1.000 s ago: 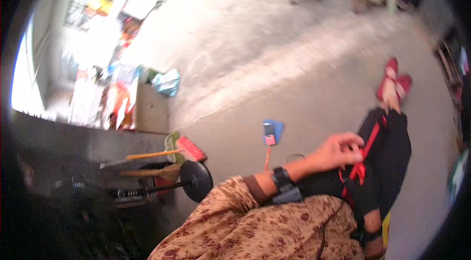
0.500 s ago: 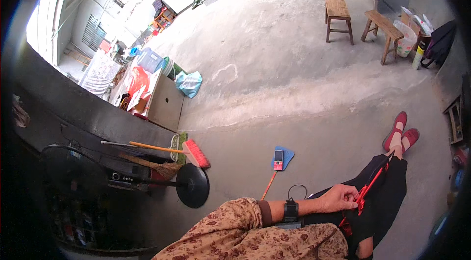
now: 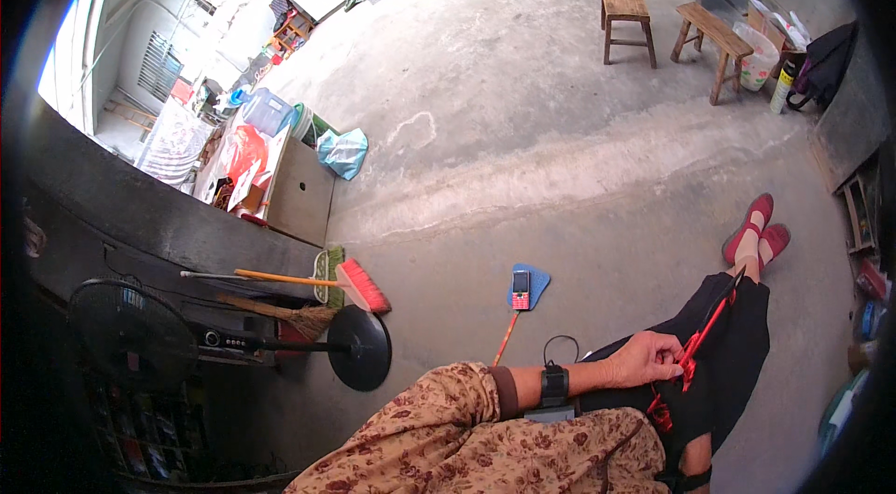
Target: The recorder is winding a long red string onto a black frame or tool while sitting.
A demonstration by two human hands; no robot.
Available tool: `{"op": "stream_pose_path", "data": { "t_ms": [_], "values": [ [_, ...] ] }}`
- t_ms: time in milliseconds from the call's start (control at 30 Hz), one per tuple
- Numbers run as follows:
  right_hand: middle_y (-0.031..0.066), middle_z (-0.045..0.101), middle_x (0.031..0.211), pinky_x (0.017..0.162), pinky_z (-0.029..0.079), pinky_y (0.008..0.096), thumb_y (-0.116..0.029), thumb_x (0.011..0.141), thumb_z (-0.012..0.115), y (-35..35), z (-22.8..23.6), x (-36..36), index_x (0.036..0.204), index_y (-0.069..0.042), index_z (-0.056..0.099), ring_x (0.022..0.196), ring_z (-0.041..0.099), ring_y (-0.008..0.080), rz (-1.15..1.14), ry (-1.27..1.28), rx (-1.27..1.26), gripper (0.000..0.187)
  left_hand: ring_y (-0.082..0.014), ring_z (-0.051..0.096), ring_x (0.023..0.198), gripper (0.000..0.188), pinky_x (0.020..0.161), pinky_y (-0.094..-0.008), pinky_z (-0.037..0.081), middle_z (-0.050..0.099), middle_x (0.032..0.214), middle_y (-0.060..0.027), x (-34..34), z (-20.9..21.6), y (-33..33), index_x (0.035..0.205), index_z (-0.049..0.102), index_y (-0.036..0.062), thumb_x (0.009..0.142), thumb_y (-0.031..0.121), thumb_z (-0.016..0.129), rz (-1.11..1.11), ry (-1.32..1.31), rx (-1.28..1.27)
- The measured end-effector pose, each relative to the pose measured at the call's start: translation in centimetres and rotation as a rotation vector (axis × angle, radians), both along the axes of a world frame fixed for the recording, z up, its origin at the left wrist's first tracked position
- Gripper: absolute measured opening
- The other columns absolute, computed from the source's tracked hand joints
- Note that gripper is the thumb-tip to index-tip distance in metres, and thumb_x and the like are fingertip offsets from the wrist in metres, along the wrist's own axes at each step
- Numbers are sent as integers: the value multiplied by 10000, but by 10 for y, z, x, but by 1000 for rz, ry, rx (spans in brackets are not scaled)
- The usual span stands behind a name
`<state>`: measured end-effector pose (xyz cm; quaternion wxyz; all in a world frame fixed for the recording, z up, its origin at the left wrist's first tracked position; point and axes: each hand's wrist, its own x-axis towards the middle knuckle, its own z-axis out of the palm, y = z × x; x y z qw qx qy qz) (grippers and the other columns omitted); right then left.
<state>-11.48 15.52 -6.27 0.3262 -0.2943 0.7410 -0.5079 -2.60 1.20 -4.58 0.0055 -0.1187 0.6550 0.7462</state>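
Observation:
My left hand [image 3: 649, 359] reaches over my lap, its fingers pinched together at the lower end of a long thin red strip [image 3: 705, 335]. The strip slants up along my dark trousers [image 3: 737, 382] toward my ankles and has a dark, pointed far end. Below my left hand hangs a loose red tangle [image 3: 661, 414], perhaps part of the same piece. Of my right hand [image 3: 695, 457] only a patch of skin near the wrist shows, above a black strap; its fingers are hidden. A black band with a box [image 3: 553, 387] circles my left wrist.
A phone [image 3: 521, 291] lies on a blue fly swatter [image 3: 536, 281] on the floor. Left of it are a red broom [image 3: 362, 287], a straw broom [image 3: 303, 315] and a fallen black fan [image 3: 359, 347]. Wooden stools [image 3: 625, 0] stand far right.
The view has shifted slightly, so the room sits higher and further left. My left hand keeps its pinch by the red strip. More of my right wrist and its strap shows.

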Motion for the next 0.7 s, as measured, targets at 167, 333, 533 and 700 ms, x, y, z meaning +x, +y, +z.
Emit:
{"op": "stream_pose_path", "data": {
  "t_ms": [167,333,533,700],
  "values": [
    [97,516,1258,935,418,326,-146,831,678,6,-2,-1,1316,-29,442,1120,517,225,-4,-11,-12,552,-35,412,609,169,543,-220,371,466,639,50,-1,-4,1,891,593,42,841,175,686,-11,4,-47],
    [95,501,1285,946,410,320,-139,835,677,11,-3,0,1335,-30,428,1141,503,216,-10,-27,-24,570,-36,420,619,182,553,-224,377,474,647,45,-3,-7,3,900,597,45,842,190,691,-19,10,-77],
    [91,483,1316,958,400,313,-132,840,676,20,-4,1,1359,-30,410,1167,487,206,-16,-44,-37,592,-36,422,620,195,556,-222,377,466,645,45,-4,-4,3,900,596,41,844,200,693,-36,30,-74],
    [89,467,1343,969,392,306,-125,844,675,27,-10,-1,1378,-30,396,1189,474,198,-18,-60,-70,610,-36,426,624,198,558,-223,380,471,650,47,-5,-3,3,906,594,42,848,206,689,-52,8,-75]
  ]
}}
